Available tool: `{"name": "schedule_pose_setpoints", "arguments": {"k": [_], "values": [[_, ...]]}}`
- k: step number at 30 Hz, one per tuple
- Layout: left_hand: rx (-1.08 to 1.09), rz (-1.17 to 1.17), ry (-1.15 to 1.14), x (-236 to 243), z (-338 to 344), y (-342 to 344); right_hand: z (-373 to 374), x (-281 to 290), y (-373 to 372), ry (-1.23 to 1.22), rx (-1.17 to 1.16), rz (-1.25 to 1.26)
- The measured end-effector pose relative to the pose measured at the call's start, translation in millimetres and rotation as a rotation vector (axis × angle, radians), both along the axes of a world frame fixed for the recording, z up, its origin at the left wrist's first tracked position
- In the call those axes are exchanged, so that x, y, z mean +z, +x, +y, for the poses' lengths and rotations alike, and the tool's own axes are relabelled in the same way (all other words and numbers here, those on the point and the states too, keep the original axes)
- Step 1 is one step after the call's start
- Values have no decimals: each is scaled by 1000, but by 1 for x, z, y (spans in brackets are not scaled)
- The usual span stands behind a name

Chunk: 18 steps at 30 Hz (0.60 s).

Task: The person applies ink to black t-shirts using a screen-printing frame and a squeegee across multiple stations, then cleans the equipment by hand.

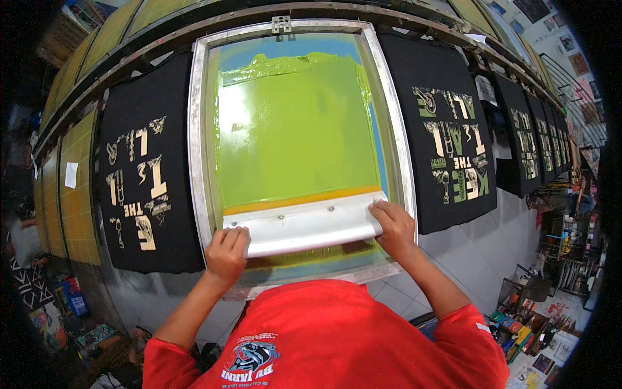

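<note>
A wide squeegee (304, 223) with a white metal handle and an orange-yellow blade lies across the near part of a screen printing frame (396, 129). My left hand (227, 255) is closed round the handle's left end, and my right hand (394, 227) grips its right end. Beyond the blade, bright green ink (298, 136) covers most of the mesh, with a thicker ridge along the far edge. Blue mesh borders show around the ink. A metal hinge clamp (281, 24) sits at the frame's far side. Whatever lies beneath the screen is hidden.
Black printed shirts (149, 168) (447, 136) lie on both sides of the frame, with further black shirts (528, 139) in a row at right. A long dark rail (440, 31) runs behind. Yellow boards (78, 188) stand at left. Containers and a chair (528, 285) stand at lower right.
</note>
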<state>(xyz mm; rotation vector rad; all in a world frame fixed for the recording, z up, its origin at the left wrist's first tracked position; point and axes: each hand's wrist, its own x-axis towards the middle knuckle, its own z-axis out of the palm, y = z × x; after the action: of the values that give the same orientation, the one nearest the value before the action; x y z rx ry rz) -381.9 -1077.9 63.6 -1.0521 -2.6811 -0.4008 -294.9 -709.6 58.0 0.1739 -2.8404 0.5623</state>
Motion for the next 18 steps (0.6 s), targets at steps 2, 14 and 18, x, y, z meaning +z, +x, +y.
{"name": "schedule_pose_setpoints", "arguments": {"k": [2, 14, 18], "values": [[2, 36, -5, -7, 7, -31, 9, -1, -36, 11, 14, -17], [32, 129, -19, -23, 49, -243, 58, -14, -248, 61, -41, 125], [75, -166, -69, 35, 62, -302, 79, 35, -319, 240, 21, -201]]}}
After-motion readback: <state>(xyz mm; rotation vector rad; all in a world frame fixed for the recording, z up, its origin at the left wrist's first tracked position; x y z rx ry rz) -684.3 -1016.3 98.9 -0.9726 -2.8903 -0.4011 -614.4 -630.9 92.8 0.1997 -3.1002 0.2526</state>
